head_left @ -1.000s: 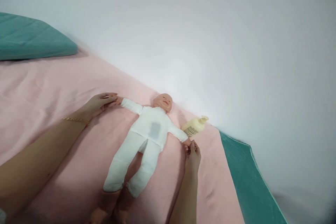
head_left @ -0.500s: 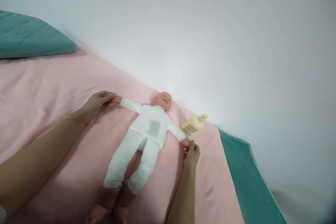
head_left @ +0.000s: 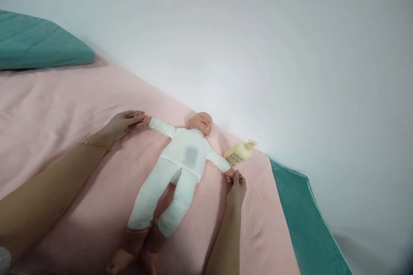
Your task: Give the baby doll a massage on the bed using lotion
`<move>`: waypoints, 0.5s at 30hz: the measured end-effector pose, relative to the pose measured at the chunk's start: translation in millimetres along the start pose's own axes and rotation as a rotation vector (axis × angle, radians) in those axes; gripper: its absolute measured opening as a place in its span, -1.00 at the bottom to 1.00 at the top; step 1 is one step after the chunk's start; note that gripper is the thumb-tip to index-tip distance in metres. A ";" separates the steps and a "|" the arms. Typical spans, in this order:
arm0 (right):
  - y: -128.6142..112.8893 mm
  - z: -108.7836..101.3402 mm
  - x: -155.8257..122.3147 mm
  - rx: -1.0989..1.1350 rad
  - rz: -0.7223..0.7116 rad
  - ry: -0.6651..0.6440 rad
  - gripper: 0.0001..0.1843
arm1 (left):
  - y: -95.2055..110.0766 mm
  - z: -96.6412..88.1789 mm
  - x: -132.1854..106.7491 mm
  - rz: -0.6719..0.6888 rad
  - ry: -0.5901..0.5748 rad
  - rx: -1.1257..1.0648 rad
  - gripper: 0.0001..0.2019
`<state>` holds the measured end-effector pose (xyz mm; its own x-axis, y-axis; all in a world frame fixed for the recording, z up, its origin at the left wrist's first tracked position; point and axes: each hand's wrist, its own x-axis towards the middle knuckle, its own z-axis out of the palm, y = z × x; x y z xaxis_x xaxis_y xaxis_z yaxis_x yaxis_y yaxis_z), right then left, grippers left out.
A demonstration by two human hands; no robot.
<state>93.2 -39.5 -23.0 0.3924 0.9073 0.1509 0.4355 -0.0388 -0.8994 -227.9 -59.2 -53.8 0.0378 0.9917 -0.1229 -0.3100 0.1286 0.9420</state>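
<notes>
A baby doll [head_left: 183,150] with a white cloth body lies on its back, arms stretched out sideways and feet toward me. There is a dark grey patch on its chest. My left hand [head_left: 124,123] pinches the doll's hand on the left side. On the right, my right hand [head_left: 237,187] has its fingers closed round the doll's other hand. A pale yellow pump bottle [head_left: 239,153] lies tilted just beyond that arm, apart from my fingers.
Pink sheet [head_left: 80,94] with a few wrinkles spreads under the doll. A folded green quilted pad [head_left: 41,45] sits at the far left, and a green surface [head_left: 306,206] shows past the sheet's right edge. A white wall [head_left: 258,51] rises behind.
Both hands keep their hold on the doll's hands, and its arms stay spread. Only a very slight shift of the whole view shows.
</notes>
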 end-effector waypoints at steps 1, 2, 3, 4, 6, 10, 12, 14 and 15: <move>5.3 -11.0 -7.3 0.001 0.011 0.013 -0.65 | -0.2 -0.2 0.2 -0.007 -0.004 -0.015 -0.51; 11.2 -23.1 -15.6 0.003 0.023 0.028 -0.64 | -0.3 -0.3 0.2 -0.011 -0.001 -0.022 -0.50; 17.5 -35.9 -24.9 0.005 0.036 0.045 -0.65 | -0.4 -0.3 0.0 -0.008 0.009 -0.012 -0.50; 24.0 -49.1 -34.9 0.007 0.051 0.063 -0.66 | -0.2 0.1 -0.7 -0.008 0.017 0.004 -0.50; 37.1 -75.6 -56.4 0.011 0.079 0.101 -0.65 | 1.1 2.0 -3.0 -0.012 0.036 0.044 -0.50; 57.8 -120.2 -96.1 0.025 0.137 0.171 -0.60 | 6.6 8.4 -9.9 0.002 0.086 0.120 -0.54; 63.9 -136.5 -110.7 0.034 0.161 0.195 -0.61 | 8.9 11.1 -12.3 0.013 0.102 0.142 -0.56; 67.3 -149.3 -121.1 0.045 0.180 0.214 -0.61 | 9.8 12.4 -13.3 0.019 0.105 0.137 -0.57; 67.8 -154.3 -124.8 0.051 0.189 0.221 -0.62 | 9.7 12.5 -13.3 0.022 0.103 0.131 -0.58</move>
<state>198.8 -220.0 -39.5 0.6317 0.7729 0.0597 0.2989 -0.1718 -0.9387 -219.5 -71.1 -39.2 -0.0668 0.9896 -0.1271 -0.1834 0.1131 0.9765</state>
